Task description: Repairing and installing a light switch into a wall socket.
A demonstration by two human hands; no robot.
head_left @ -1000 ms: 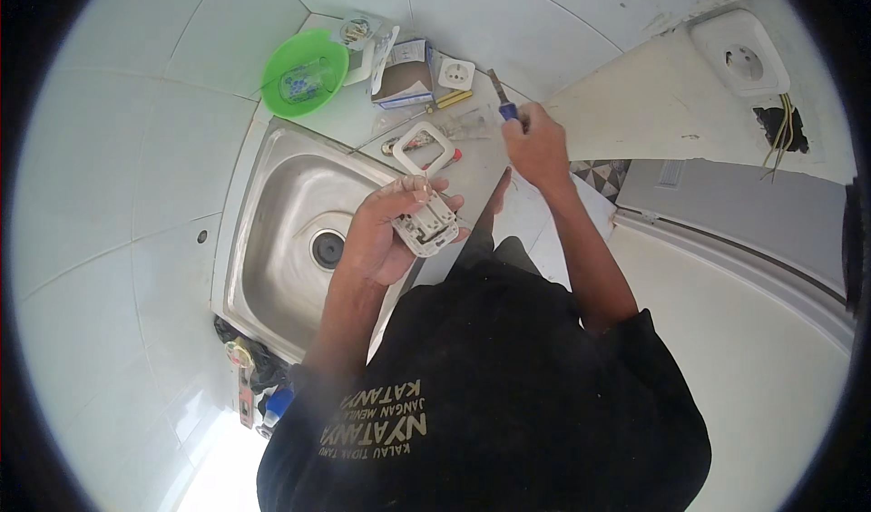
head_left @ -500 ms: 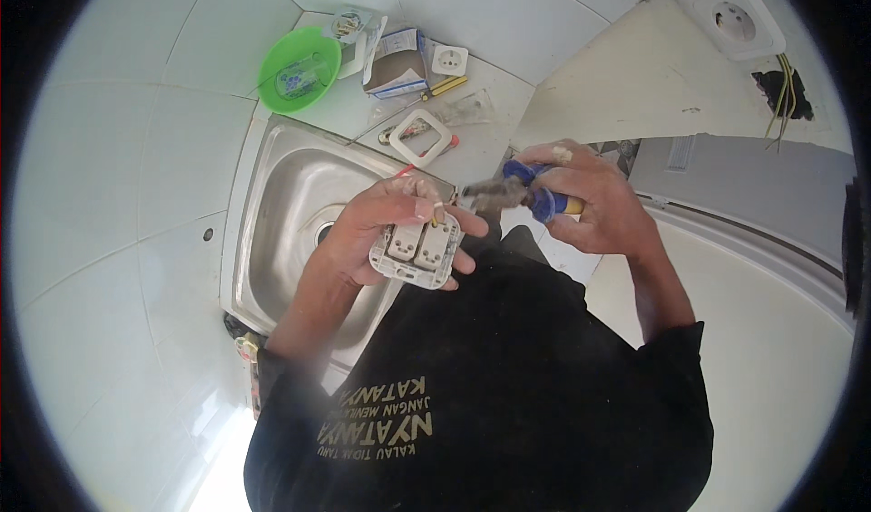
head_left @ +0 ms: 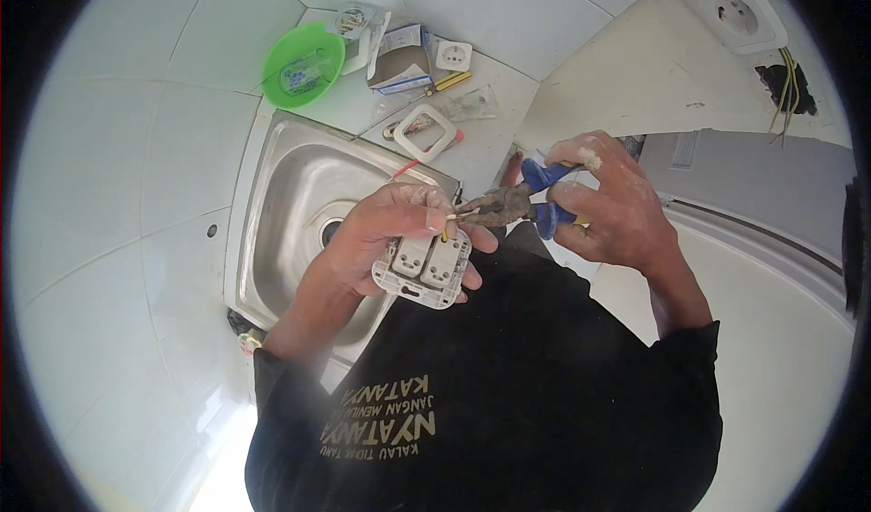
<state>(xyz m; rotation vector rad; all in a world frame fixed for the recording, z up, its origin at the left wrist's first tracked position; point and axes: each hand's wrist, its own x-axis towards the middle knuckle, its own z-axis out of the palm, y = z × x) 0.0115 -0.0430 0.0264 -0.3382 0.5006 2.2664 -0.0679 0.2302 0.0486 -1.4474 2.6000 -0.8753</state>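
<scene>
My left hand point(head_left: 392, 222) grips a white double light switch point(head_left: 423, 270), its back with the wire terminals facing up. Under my left thumb a short yellow wire point(head_left: 447, 232) rises from the switch's edge. My right hand point(head_left: 619, 205) is wrapped round the blue handles of combination pliers point(head_left: 502, 205). The pliers' jaws reach to the wire end beside my left thumb and stand slightly apart there. Whether they touch the wire, I cannot tell. Grey dust coats both hands.
Below my left arm is a steel sink point(head_left: 281, 204). On the counter are a green bowl point(head_left: 329, 42), an opened box point(head_left: 399, 62), a white socket point(head_left: 454, 56), a screwdriver point(head_left: 446, 83) and a white frame point(head_left: 425, 156). Wires point(head_left: 786, 95) hang from a wall hole at the right.
The pliers' jaws were blurred and closed up; now they are parted, with the handles spread wider, and nearer the wire. The switch has moved slightly toward me.
</scene>
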